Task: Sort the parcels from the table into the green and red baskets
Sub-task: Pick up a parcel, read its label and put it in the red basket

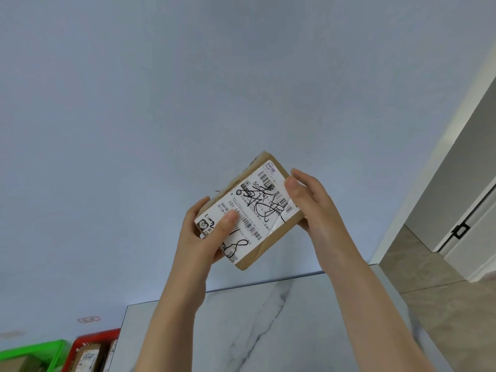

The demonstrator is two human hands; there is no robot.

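We are holding the cardboard parcel [245, 210] up above the table [268, 318], left hand [204, 234] and right hand [311, 202] gripping opposite ends; it is looking light and stiff, best held by its edges.

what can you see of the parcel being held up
A flat brown cardboard parcel, held tilted in the air. A white shipping label with barcodes and black scribbles covers most of its top, torn at one edge. The left hand and right hand grip opposite ends, thumbs on the label.
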